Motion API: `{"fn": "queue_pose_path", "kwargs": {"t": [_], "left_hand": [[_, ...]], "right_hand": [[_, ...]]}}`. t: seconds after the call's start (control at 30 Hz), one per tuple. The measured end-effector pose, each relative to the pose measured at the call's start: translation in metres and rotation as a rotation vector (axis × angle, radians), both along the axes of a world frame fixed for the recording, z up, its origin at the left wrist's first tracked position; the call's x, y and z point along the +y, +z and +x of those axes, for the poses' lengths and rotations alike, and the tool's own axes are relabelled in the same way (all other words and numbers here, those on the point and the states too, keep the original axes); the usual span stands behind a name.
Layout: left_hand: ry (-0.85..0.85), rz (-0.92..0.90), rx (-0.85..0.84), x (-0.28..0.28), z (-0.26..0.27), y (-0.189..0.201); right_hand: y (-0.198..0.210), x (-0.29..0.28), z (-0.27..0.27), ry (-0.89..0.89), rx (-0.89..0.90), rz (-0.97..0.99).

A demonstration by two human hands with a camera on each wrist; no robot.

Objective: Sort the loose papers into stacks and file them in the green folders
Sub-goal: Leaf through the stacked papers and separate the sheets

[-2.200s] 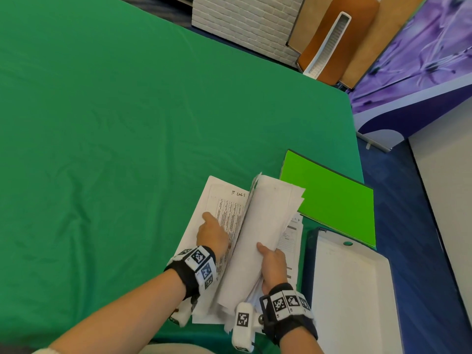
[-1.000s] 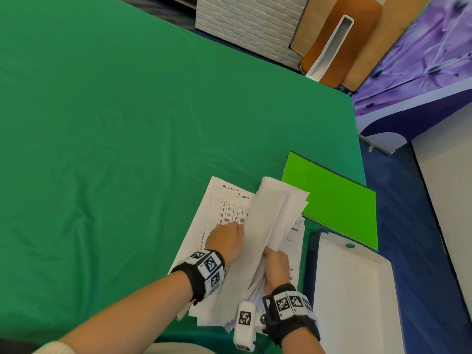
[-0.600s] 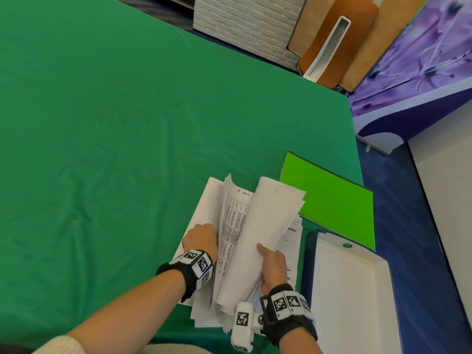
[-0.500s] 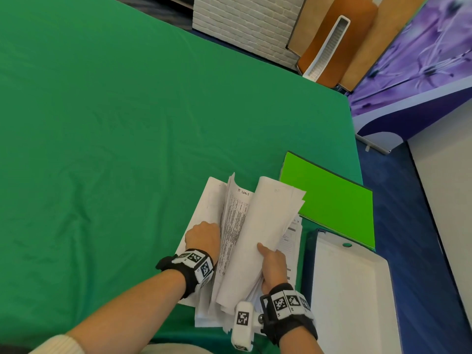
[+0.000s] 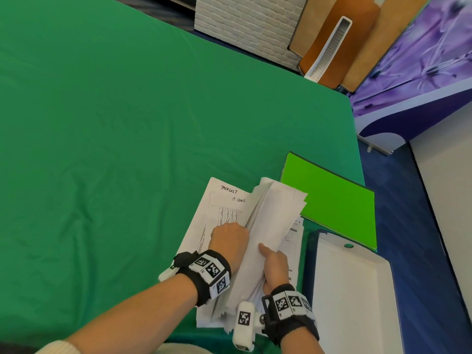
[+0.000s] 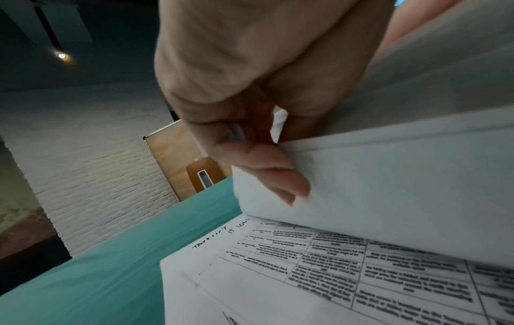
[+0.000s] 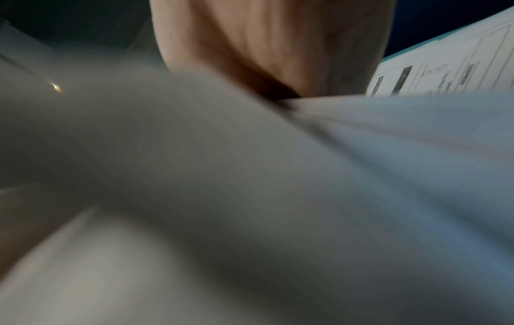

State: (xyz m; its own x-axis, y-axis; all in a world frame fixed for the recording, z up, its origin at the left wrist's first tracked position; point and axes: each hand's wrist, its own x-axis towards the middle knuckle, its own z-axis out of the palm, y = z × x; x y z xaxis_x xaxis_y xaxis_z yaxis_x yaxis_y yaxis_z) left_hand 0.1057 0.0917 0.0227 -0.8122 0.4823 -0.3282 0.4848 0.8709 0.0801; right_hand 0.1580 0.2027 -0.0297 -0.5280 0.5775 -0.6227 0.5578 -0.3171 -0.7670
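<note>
Sheet [image 5: 219,213] flat again — bundle [image 5: 270,221] unchanged

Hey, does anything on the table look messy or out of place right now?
Only the paper pile: its sheets are fanned and uneven, edges jutting at the near end, while the right hand holds it lifted. The green folder lies flat and closed.

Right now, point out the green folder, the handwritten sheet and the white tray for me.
green folder [image 5: 334,200], head view, middle of its bright cover.
handwritten sheet [image 5: 217,200], head view, bare upper part near the handwriting.
white tray [image 5: 355,297], head view, bare inner floor.
</note>
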Motion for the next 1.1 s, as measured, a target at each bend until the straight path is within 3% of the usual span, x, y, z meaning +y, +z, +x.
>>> {"fn": "queue_pose_path", "kwargs": {"t": [0.23, 0.53, 0.93, 1.1], "left_hand": [[-0.041, -0.004, 0.051, -0.005, -0.003, -0.002], [0.178, 0.066, -0.014, -0.016, -0.003, -0.026], [0.016, 0.042, 0.127, -0.021, -0.005, -0.029], [0.077, 0.021, 0.099, -0.022, -0.005, -0.033]], "right_hand": [[-0.003, 0.001, 0.000, -0.002, -0.016, 0.018], [-0.001, -0.001, -0.001, -0.026, 0.001, 0.008], [0.004, -0.002, 0.000, -0.012, -0.003, -0.023], [0.006, -0.002, 0.000, -0.010, 0.013, -0.023]]}}
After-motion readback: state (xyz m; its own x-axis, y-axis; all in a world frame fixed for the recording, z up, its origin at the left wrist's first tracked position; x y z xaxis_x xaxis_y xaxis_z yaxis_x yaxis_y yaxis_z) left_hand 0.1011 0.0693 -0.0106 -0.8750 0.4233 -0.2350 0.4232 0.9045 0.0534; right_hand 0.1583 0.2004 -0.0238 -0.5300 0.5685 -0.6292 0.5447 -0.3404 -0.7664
